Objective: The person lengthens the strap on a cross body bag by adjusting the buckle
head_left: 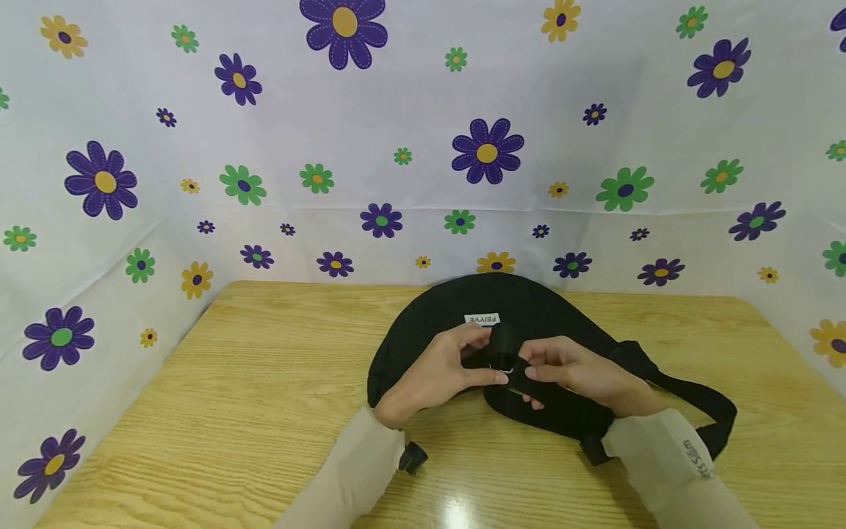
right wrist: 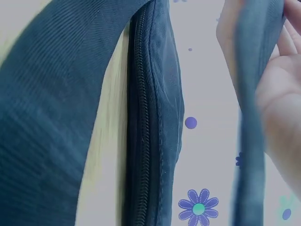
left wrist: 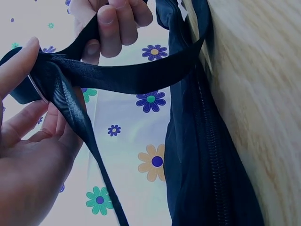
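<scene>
A black sling bag with a white label lies on the wooden table, its zipper visible in the left wrist view. Above its front edge, my left hand pinches the black webbing strap between thumb and fingers at a thin metal ring. Close beside it, my right hand pinches another part of the strap, thumb against fingers. Webbing loops through the ring, though the exact threading is hidden. In the right wrist view, blurred strap crosses in front of a hand.
Strap webbing loops out over the table on the right. A small black strap end lies by the left forearm, and another black piece by the right sleeve. A flower-printed cloth stands behind.
</scene>
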